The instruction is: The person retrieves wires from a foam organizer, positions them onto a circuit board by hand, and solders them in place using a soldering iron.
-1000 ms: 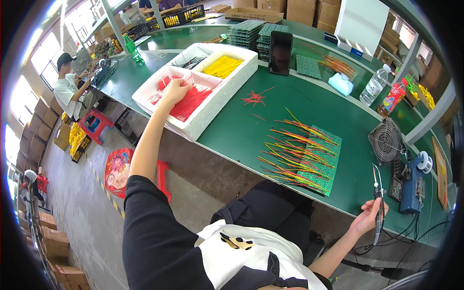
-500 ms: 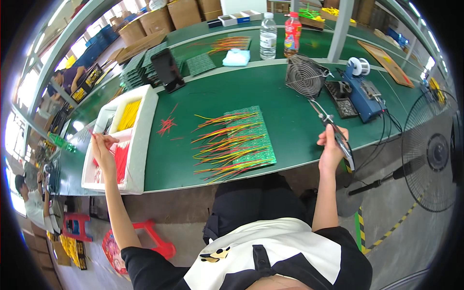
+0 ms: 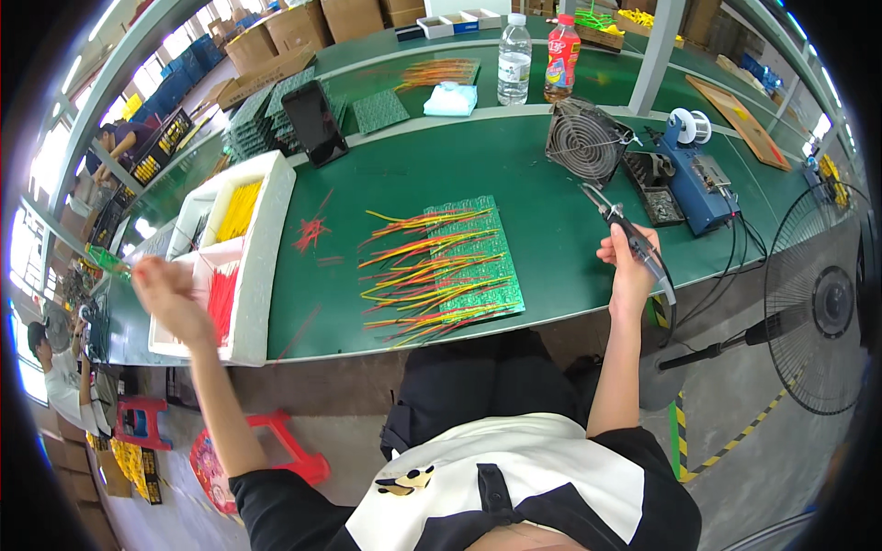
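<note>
Wired board (image 3: 496, 261) between hands (image 3: 172, 298) (image 3: 630, 272), soldering tool (image 3: 634, 237) in right

Striped tape (image 3: 733, 442) crosses grey floor (image 3: 735, 496), lower right; red stools (image 3: 138, 405) stand lower left; bright windows (image 3: 28, 253), left edge.

**Left Fisheye, Facing Down**

We look from the person's head, down and forward over the green bench (image 3: 528, 170), with the shirt (image 3: 533, 450) close at lower centre and straight edges bending toward the frame's dark rim.
</note>
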Demonstrator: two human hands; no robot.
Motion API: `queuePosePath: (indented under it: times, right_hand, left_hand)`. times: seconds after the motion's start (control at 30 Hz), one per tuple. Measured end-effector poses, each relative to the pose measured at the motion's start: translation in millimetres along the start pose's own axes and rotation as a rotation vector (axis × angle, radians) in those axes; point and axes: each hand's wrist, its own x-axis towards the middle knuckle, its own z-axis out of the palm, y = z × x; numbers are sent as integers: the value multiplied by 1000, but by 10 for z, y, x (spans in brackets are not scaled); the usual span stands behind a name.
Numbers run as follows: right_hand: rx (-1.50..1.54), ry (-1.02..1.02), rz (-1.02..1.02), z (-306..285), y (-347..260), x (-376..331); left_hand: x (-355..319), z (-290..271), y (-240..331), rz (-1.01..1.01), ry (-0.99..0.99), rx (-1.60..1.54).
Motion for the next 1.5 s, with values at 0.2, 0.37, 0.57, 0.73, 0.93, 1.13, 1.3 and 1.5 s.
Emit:
queuePosePath:
  times: [0.2, 0.37, 0.57, 0.73, 0.93, 1.13, 1.3, 1.5]
  right_hand:
    - [-72, 34, -26, 49, 74, 79]
    - [-16, 58, -6, -75, 115, 85]
    - [31, 88, -51, -59, 167, 83]
    - [37, 69, -28, -133, 188, 86]
    - [7, 88, -15, -64, 175, 68]
    - [30, 78, -6, -35, 160, 83]
    - [-2, 62, 10, -23, 136, 71]
    - [-50, 25, 6, -30, 114, 44]
  left_hand:
    - [-969, 36, -300, -210, -348, -51]
    - [-1053, 0, -120, -101, -768, 1056]
    - [-991, -357, -402, -14, -878, 1193]
    - [-958, -315, -373, 110, -1003, 1269]
    - [-247, -432, 17, 157, -491, 1257]
    - [292, -942, -647, 93, -426, 1362]
    - [-205, -522, -474, -145, -142, 317]
    - [-694, 32, -470, -298, -76, -104]
